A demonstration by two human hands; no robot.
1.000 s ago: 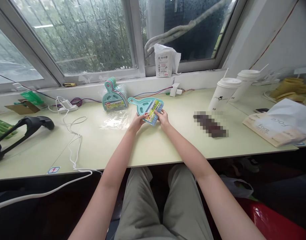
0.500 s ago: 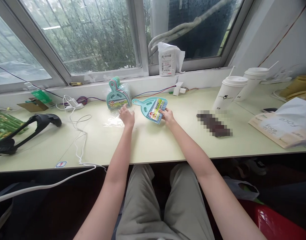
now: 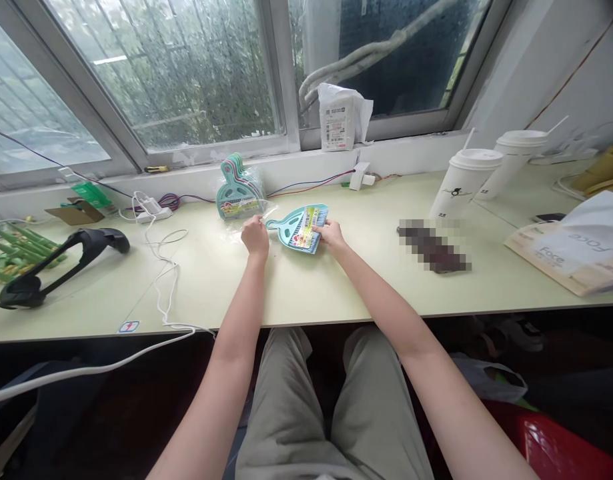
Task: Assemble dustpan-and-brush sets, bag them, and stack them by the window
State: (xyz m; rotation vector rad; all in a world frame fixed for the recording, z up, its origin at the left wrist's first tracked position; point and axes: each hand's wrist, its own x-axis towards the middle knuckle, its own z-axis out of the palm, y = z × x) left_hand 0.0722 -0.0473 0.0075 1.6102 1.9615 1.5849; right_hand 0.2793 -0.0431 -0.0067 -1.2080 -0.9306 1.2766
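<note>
My right hand [image 3: 332, 235] grips the wide end of a small teal dustpan [image 3: 287, 229], which has a blue-bristled brush and a bright printed label on it. The dustpan is raised a little over the table, its handle pointing left. My left hand [image 3: 256, 237] is closed on a clear plastic bag [image 3: 232, 231], close to the tip of the dustpan's handle. Part of the bag spreads over the table to the left of that hand. Just behind it, a stack of similar dustpans [image 3: 232, 190] in clear wrapping stands against the window ledge.
Left of my hands lie white cables [image 3: 166, 293] and a black headset-like frame [image 3: 89, 243]. On the right are lidded paper cups [image 3: 463, 183], a pixelated dark object [image 3: 433, 245] and a paper bag [image 3: 576, 247]. A white package [image 3: 339, 123] sits on the ledge.
My left hand has gone from spread fingers to a closed grip on the plastic bag. The dustpan has shifted slightly left and turned, its handle now beside my left hand.
</note>
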